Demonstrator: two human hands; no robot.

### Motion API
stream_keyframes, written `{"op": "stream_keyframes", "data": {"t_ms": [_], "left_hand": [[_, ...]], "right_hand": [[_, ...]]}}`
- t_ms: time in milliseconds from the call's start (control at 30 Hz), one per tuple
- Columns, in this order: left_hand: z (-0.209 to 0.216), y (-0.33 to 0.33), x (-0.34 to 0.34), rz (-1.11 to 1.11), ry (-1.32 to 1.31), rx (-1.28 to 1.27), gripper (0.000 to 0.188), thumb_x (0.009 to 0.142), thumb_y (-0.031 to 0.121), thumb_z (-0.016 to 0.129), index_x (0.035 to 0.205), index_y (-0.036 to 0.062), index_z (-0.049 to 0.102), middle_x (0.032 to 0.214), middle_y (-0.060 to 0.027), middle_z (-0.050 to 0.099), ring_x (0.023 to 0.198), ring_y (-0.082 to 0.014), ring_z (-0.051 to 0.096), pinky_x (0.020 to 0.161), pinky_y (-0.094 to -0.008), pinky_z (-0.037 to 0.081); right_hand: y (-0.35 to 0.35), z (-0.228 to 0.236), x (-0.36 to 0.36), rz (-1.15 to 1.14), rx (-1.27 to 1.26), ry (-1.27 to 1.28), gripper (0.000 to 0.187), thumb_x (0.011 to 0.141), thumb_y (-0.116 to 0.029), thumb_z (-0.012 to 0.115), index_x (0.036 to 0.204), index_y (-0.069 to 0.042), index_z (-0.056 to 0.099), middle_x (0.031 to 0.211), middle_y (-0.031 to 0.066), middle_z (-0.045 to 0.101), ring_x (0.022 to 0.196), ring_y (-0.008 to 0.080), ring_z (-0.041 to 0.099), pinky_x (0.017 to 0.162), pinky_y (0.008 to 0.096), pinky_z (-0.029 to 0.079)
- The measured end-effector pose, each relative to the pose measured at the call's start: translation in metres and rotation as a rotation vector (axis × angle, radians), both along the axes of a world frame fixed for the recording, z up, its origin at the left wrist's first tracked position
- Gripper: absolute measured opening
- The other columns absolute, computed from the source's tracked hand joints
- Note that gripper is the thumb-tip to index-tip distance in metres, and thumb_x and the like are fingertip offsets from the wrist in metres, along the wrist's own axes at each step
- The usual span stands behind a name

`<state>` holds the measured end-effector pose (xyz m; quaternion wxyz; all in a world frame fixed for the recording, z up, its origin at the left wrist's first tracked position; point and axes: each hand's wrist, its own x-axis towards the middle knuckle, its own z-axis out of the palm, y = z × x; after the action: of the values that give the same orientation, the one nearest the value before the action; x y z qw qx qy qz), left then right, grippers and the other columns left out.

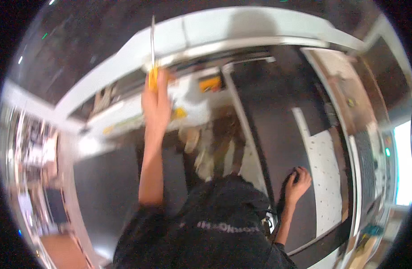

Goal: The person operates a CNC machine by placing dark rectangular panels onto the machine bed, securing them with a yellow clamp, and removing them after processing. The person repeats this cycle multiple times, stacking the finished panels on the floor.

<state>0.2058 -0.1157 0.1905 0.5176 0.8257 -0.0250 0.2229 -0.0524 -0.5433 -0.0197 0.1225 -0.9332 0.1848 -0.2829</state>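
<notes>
My left hand (156, 101) is raised at the upper left, its fingers closed round the yellow handle of a screwdriver (153, 77). The long thin metal shaft points away from me, across a white ledge. At the lower right, my right hand (297, 186) is low over a dark panel (277, 121). Its fingers curl round a small black patch, and blur hides what that is. A white strip full of small holes (324, 179) lies just right of this hand.
A yellow box-like thing (209, 84) sits on a pale surface beyond my body. On the right are a keyboard (363, 166) and a bright screen (405, 161). Cluttered shelves (31, 148) line the left side. A dark flat surface (107, 188) spreads at lower left.
</notes>
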Motion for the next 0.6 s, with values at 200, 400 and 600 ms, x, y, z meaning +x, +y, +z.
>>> {"op": "stream_keyframes", "data": {"t_ms": [200, 400, 600], "left_hand": [[0.051, 0.049, 0.099, 0.345, -0.164, 0.555, 0.047, 0.108, 0.036, 0.042, 0.100, -0.0026, 0.067, 0.086, -0.0251, 0.068, 0.084, -0.0439, 0.066, 0.075, -0.0547, 0.052], [-0.017, 0.062, 0.111, 0.275, -0.349, 0.672, 0.047, 0.107, 0.042, 0.047, 0.124, 0.0007, 0.061, 0.120, -0.0278, 0.063, 0.117, -0.0442, 0.057, 0.094, -0.0579, 0.045], [-0.143, 0.054, -0.021, 0.232, -0.058, 0.614, 0.042, 0.096, 0.020, 0.063, 0.131, 0.0003, 0.055, 0.110, -0.0224, 0.063, 0.102, -0.0419, 0.059, 0.090, -0.0508, 0.047]], "right_hand": [[-0.001, -0.004, -0.002, 0.104, -0.019, 0.040, 0.018, 0.093, -0.010, 0.065, 0.110, -0.005, 0.069, 0.121, 0.0120, 0.067, 0.114, 0.0338, 0.059, 0.098, 0.0484, 0.044], [-0.011, -0.002, 0.007, 0.117, 0.062, 0.079, 0.020, 0.095, -0.012, 0.064, 0.112, -0.004, 0.070, 0.118, 0.0123, 0.068, 0.112, 0.0328, 0.061, 0.099, 0.0482, 0.045], [-0.011, 0.023, 0.078, 0.294, 0.139, 0.098, 0.022, 0.096, -0.012, 0.064, 0.116, -0.003, 0.069, 0.118, 0.0133, 0.070, 0.113, 0.0325, 0.062, 0.100, 0.0467, 0.044]]}}
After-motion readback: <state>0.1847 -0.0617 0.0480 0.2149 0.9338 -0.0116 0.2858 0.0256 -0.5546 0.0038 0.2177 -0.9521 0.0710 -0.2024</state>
